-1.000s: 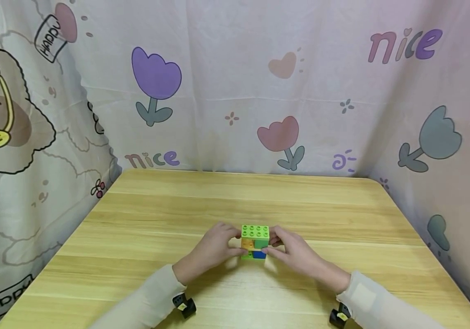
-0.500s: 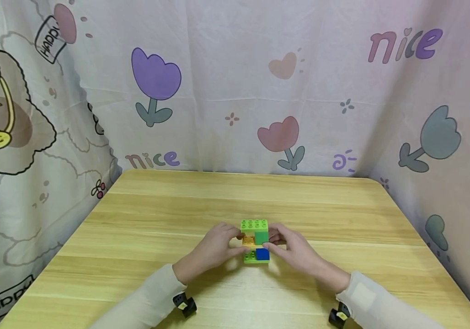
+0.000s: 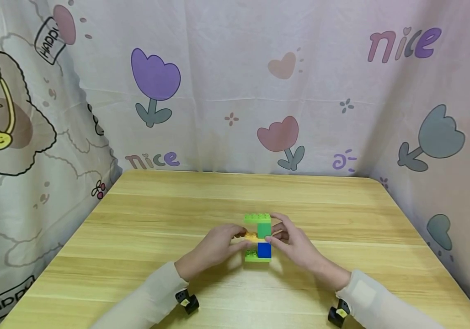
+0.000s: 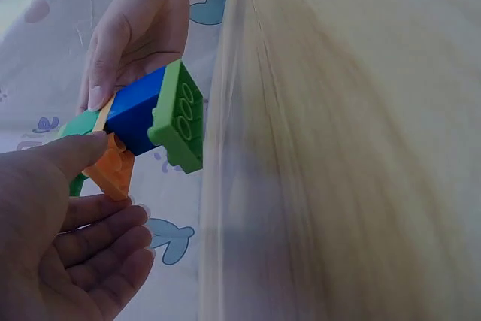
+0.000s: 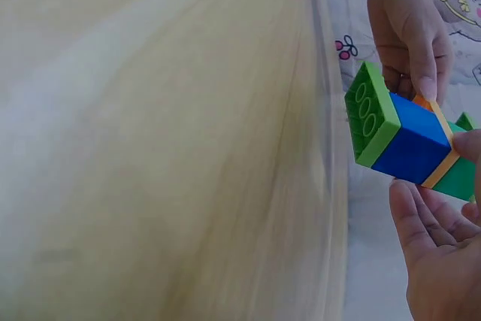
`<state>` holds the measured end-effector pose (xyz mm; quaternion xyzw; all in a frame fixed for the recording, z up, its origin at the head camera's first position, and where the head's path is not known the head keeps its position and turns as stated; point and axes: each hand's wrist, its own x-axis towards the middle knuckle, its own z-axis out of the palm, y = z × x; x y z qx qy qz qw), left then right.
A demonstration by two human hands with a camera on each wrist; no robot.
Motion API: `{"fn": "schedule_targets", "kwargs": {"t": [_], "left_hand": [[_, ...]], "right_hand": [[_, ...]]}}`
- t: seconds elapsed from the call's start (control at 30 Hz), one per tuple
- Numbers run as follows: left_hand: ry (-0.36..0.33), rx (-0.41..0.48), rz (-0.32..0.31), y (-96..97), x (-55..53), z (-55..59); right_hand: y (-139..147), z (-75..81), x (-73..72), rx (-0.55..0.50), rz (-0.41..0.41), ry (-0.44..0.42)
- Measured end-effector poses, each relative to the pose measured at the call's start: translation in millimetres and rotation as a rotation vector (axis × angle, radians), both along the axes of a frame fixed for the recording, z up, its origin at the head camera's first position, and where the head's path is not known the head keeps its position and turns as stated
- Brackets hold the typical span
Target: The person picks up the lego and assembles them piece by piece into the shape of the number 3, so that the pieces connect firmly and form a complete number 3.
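Both hands hold one stack of toy building bricks close over the table. From the bottom up it has a light green plate (image 3: 257, 260), a blue brick (image 3: 264, 250), an orange plate (image 3: 252, 237), a green brick (image 3: 264, 230) and a second light green plate (image 3: 257, 218). The blue and green bricks sit at the right end, leaving gaps on the left. My left hand (image 3: 218, 245) pinches the left end of the orange plate between thumb and fingers. My right hand (image 3: 299, 246) grips the right side, thumb at the orange plate's edge. The wrist views show the bottom plate's hollow underside.
A wooden table (image 3: 157, 201) lies beneath the hands. Behind it and along both sides hangs a printed curtain (image 3: 218, 82) with flowers and lettering. Small black cameras (image 3: 187, 301) are strapped at both wrists.
The stack has tilted so its front faces me more: its top has risen and its blue brick and lower plate show more. The right index finger has moved up beside the top plate.
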<state>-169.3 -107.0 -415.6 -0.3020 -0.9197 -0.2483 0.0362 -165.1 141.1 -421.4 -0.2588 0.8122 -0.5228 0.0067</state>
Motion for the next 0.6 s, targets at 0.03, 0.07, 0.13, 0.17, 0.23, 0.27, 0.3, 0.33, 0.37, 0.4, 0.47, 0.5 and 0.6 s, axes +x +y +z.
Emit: {"fn": "schedule_targets", "kwargs": {"t": [0.03, 0.07, 0.13, 0.17, 0.23, 0.27, 0.3, 0.33, 0.37, 0.4, 0.47, 0.5, 0.6], "left_hand": [[0.007, -0.008, -0.002, 0.4, -0.2, 0.2], [0.014, -0.018, -0.003, 0.8, -0.3, 0.2], [0.046, -0.048, -0.01, 1.7, -0.7, 0.5], [0.066, -0.061, -0.017, 2.0, -0.7, 0.6], [0.119, -0.085, -0.036, 2.2, -0.8, 0.7], [0.155, -0.096, -0.048, 2.2, -1.0, 0.6], [0.198, -0.109, -0.064, 2.3, -1.4, 0.7], [0.244, -0.12, -0.082, 2.4, -2.0, 0.6], [0.291, -0.131, -0.101, 2.5, -2.6, 0.3], [0.338, -0.142, -0.12, 2.6, -3.5, 0.3], [0.422, -0.16, -0.158, 3.1, -5.2, 0.6], [0.458, -0.169, -0.176, 3.3, -6.1, 0.9], [0.533, -0.203, -0.216, 4.0, -7.7, 2.9]], "right_hand": [[0.2, 0.0, -0.3, -0.006, -0.003, -0.006], [0.4, -0.1, -0.6, -0.01, -0.005, -0.01], [0.9, -0.9, -1.5, -0.017, -0.011, -0.017], [1.2, -1.5, -2.0, -0.019, -0.014, -0.019], [1.9, -2.8, -2.8, -0.013, -0.022, -0.022], [2.2, -3.4, -3.2, -0.011, -0.025, -0.024], [2.6, -4.0, -3.6, -0.009, -0.027, -0.027], [2.8, -4.2, -3.9, -0.006, -0.029, -0.031], [3.0, -4.3, -4.2, -0.002, -0.032, -0.035], [3.1, -4.3, -4.3, 0.003, -0.034, -0.039], [3.2, -3.9, -4.7, -0.003, -0.036, -0.056], [3.2, -3.5, -4.9, -0.007, -0.039, -0.067], [3.4, -3.2, -6.0, -0.022, -0.046, -0.101]]}}
